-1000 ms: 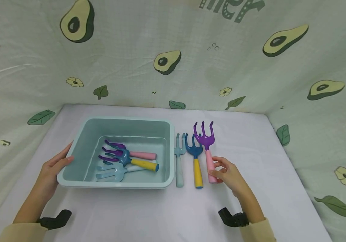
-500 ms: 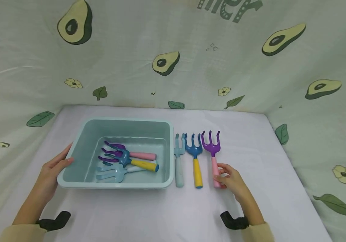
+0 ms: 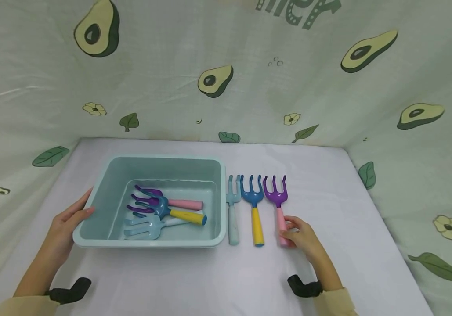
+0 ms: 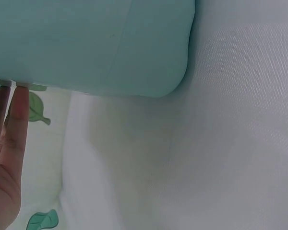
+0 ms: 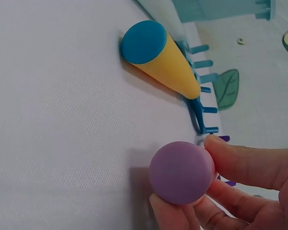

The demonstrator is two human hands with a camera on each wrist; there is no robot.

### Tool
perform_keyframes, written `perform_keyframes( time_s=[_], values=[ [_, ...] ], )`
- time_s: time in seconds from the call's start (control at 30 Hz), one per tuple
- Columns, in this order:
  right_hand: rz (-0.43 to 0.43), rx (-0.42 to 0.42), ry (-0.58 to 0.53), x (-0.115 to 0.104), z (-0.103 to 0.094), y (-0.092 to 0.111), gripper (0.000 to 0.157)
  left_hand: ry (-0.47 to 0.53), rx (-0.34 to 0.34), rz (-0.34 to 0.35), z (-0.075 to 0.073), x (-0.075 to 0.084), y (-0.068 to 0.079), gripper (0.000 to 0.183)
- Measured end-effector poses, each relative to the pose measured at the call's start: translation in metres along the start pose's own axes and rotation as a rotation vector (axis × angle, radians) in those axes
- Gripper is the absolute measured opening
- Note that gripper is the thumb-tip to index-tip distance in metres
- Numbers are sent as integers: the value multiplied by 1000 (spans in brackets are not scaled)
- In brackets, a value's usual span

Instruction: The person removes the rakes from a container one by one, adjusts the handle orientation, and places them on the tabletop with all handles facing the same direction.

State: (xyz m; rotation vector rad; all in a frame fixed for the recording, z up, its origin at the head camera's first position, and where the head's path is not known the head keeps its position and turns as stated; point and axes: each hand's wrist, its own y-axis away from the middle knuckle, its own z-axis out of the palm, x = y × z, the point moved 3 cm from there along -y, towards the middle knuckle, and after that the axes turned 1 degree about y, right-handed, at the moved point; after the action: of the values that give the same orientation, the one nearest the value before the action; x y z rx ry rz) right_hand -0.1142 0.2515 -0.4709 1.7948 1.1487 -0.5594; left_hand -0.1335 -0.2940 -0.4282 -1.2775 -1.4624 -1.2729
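Observation:
My right hand (image 3: 301,236) pinches the pink handle of a purple three-pronged garden hand fork (image 3: 276,195) between thumb and fingers. In the right wrist view the handle's round end (image 5: 180,172) faces the camera. The fork lies upright in a row beside a blue fork with a yellow handle (image 3: 257,226) and a pale blue fork (image 3: 233,221). My left hand (image 3: 60,235) holds the left rim of a pale green plastic bin (image 3: 146,243), thumb at the rim. Its fingers (image 4: 18,124) reach the bin's outer wall in the left wrist view. A purple, a blue and a pale blue fork (image 3: 150,226) lie overlapping inside.
A white cloth covers the table (image 3: 194,281). Behind and at both sides hangs a cloth printed with avocados and leaves (image 3: 162,79). The bin's right wall stands close to the pale blue fork. Each wrist wears a black strap mount (image 3: 305,287).
My right hand has moved the pink-handled fork right and toward me, from overlapping the blue fork to lying beside it. My left hand stays at the bin; the view shifts slightly.

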Motion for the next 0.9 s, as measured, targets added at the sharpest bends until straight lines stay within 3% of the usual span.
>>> perform_keyframes(
  time_s=[0.53, 0.9],
  values=[
    [8, -4, 83, -2, -1, -3, 52, 7, -6, -3, -1, -2, 1, 54],
    [-7, 17, 218, -3, -1, -5, 53, 10, -10, 8, -1, -4, -2, 54]
  ],
)
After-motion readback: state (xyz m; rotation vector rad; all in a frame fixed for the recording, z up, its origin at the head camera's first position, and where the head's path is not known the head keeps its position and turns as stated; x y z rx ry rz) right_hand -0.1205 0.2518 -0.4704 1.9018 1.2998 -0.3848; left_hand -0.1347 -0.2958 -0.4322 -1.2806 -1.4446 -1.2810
